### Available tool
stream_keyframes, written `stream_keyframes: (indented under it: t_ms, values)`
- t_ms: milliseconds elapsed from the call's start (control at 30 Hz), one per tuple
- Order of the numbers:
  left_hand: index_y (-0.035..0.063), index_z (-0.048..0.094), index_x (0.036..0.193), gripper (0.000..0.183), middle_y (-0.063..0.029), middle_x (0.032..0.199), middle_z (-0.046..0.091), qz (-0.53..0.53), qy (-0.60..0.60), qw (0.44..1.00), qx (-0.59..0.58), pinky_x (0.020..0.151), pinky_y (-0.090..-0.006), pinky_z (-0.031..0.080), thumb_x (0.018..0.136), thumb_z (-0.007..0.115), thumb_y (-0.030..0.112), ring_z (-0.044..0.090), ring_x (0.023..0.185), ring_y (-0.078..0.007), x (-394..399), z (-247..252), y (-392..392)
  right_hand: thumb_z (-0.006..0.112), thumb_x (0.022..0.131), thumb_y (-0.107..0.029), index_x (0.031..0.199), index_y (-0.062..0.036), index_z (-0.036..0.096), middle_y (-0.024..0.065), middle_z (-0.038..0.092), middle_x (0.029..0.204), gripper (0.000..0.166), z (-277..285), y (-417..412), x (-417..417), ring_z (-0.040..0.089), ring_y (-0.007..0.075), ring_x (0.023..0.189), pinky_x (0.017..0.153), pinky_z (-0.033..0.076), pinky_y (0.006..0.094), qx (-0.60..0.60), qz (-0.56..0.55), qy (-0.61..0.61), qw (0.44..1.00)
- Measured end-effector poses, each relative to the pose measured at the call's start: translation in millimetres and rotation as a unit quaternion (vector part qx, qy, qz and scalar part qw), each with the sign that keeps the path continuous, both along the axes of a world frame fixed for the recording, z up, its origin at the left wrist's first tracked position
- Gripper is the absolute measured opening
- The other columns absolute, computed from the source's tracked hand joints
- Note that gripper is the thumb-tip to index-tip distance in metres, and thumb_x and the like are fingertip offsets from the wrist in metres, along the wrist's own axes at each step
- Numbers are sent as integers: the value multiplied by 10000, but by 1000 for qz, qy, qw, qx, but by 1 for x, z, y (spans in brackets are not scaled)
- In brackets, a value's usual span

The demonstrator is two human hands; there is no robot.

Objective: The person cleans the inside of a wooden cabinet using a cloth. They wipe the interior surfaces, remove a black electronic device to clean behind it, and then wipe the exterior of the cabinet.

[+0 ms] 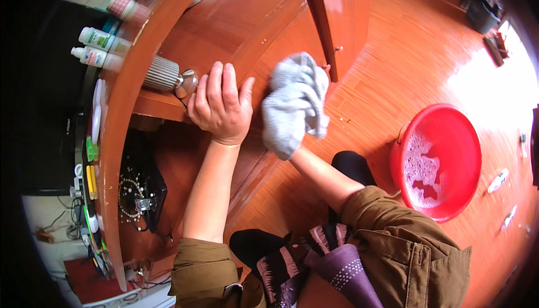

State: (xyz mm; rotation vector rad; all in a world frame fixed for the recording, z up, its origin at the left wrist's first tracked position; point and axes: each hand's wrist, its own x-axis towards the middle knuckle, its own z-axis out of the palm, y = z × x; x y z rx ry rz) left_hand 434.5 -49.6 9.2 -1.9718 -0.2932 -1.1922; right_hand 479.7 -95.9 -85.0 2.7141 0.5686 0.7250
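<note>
A damp-looking grey cloth (294, 102) is bunched over my right hand, hiding nearly all of it; only a fingertip (327, 69) shows at its far edge. The cloth lies against or just above the reddish-brown cabinet front (269, 49). My left hand (221, 104) is empty, palm down and fingers slightly apart, by the edge of the cabinet's open shelf. Whether it touches the wood I cannot tell. Just beyond its fingers, a ribbed silver object with a clear rounded end (166, 74) lies on the shelf.
A red bucket (440, 112) of foamy water stands on the wood floor at right. One cabinet door (324, 34) is ajar. Bottles (99, 38), paper cups (126, 9) and small items line the cabinet top before a television (46, 110). A beaded string (130, 198) lies in the lower compartment.
</note>
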Motion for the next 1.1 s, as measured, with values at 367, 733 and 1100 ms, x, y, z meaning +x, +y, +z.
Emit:
stream_keyframes:
  t_ms: [367, 733, 1100]
  values:
    - [137, 630, 1050, 288, -19, 1089, 612, -114, -25, 992, -55, 839, -337, 361, 931, 402, 267, 520, 962, -205, 3, 0, -4, 495, 790, 0, 761, -63, 585, 14, 552, 646, 114, -161, 24, 0, 494, 116, 471, 444, 436, 277, 164, -53, 107, 979]
    - [143, 616, 1071, 273, -28, 1094, 603, -104, -7, 994, -41, 830, -349, 375, 892, 455, 273, 528, 955, -216, 2, -3, 0, 482, 771, -45, 1077, 38, 473, 90, 533, 843, 317, -131, -2, 50, 538, 189, 675, 573, 450, 286, 58, -133, 68, 987]
    - [75, 592, 1102, 287, -64, 1123, 592, -84, 29, 996, -21, 860, -346, 388, 879, 502, 231, 520, 987, -232, 6, 6, -11, 523, 834, -184, 975, -69, 557, 66, 551, 805, 185, -164, -31, 87, 520, 172, 704, 677, 439, 272, 232, -65, 270, 932]
